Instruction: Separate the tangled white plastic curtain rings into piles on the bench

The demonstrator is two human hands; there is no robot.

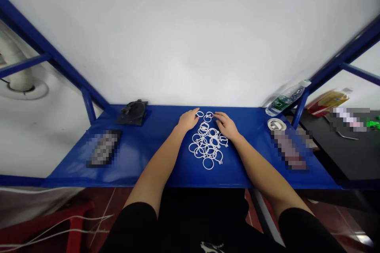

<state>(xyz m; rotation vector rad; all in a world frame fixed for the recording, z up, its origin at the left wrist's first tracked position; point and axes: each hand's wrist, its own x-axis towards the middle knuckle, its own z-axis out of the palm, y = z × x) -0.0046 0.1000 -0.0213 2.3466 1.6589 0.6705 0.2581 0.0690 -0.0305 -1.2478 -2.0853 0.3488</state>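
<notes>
A loose pile of white rings [210, 141], like plastic curtain rings with small eyelets, lies on the blue table between my forearms. My left hand [188, 120] rests at the far left of the pile. Its thumb and forefinger are apart, at the edge of a single ring [200, 114] that lies flat. On the other side, my right hand [227, 125] has its fingers stretched toward a ring [209, 114] at the back, with its thumb apart. Another ring [207, 118] lies just in front of that one. One ring [208, 163] sits at the near end of the pile.
The blue table [142, 166] meets a white wall. A black pouch [133, 112] and a blurred dark item [104, 148] lie left. Right are a water bottle [286, 99], a roll of tape [276, 124] and a blurred phone-like item [289, 150]. Blue frame bars flank both sides.
</notes>
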